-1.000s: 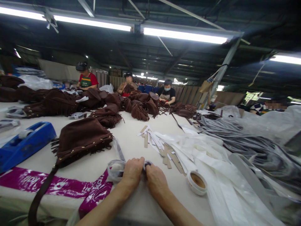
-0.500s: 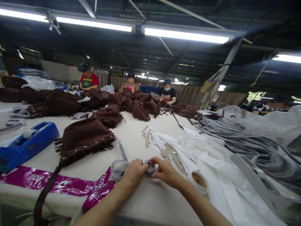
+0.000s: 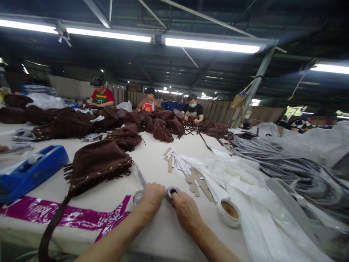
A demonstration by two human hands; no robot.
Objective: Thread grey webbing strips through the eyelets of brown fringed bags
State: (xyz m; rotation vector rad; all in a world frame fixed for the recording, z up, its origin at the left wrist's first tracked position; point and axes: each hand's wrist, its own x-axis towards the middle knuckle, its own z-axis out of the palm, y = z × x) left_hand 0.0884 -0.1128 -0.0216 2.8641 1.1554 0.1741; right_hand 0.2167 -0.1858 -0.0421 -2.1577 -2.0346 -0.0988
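My left hand [image 3: 151, 199] and my right hand [image 3: 186, 208] rest side by side on the white table [image 3: 158, 160], fingers curled down. Both close on a small grey coiled piece [image 3: 171, 190] wrapped in clear film, which peeks out between them. A grey strip [image 3: 139, 175] runs from under my left hand toward a brown fringed bag [image 3: 98, 162] just beyond. The bag's dark strap [image 3: 51, 225] hangs over the table's near edge.
A blue tape dispenser [image 3: 29, 171] sits at left, a purple printed plastic sheet [image 3: 62, 216] near the edge, a tape roll [image 3: 229, 211] right of my hands. Paper strips [image 3: 185, 167], white sheets and grey straps [image 3: 286, 163] fill the right. Three people work behind heaped brown bags [image 3: 158, 125].
My right hand lifted and turned at the coil half a second ago, then came back down beside the left. The loose film loop at my left hand has flattened under it.
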